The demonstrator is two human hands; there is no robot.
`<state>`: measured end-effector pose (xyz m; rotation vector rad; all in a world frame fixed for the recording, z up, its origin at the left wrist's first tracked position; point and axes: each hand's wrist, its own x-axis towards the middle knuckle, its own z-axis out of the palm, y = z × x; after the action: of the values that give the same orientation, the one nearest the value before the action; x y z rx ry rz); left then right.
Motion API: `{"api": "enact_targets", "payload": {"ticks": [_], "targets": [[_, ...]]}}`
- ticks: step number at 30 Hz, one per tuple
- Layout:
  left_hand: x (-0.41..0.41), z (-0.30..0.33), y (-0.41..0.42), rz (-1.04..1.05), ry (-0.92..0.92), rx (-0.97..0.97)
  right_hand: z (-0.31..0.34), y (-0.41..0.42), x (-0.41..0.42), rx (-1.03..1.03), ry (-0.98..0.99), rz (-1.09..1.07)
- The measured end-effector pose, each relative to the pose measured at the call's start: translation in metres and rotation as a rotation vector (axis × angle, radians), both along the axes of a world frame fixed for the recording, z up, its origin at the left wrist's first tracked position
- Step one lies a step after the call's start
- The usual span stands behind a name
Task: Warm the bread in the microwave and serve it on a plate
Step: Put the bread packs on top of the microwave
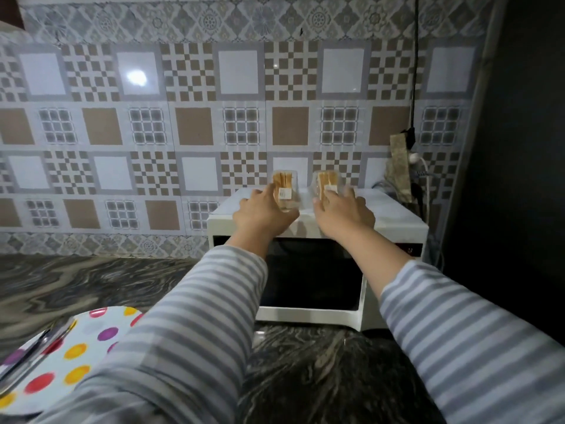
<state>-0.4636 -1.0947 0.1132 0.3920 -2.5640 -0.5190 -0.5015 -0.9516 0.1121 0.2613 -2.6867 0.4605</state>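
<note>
Atop the microwave [318, 223], two hands [263, 214] [342, 214] on labelled bread packs [282, 186] [327, 183] (print unreadable)

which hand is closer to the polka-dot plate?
Left. The left hand is up on the microwave top at a bread pack, on the polka-dot plate side. The right hand is farther right, at the other pack.
</note>
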Motion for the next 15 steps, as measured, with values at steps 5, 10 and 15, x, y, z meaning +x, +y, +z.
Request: {"api": "enact_targets", "payload": {"ticks": [5,10,15], "targets": [[0.086,-0.039,0.008,-0.057,-0.049,-0.013,-0.043,0.013,0.093,0.003,-0.114,-0.038],[0.172,-0.094,0.026,-0.102,-0.150,-0.006,-0.106,0.034,0.182,0.001,-0.208,-0.096],[0.246,-0.143,0.047,-0.201,-0.323,0.059,-0.161,0.060,0.262,0.039,-0.311,-0.150]]}}
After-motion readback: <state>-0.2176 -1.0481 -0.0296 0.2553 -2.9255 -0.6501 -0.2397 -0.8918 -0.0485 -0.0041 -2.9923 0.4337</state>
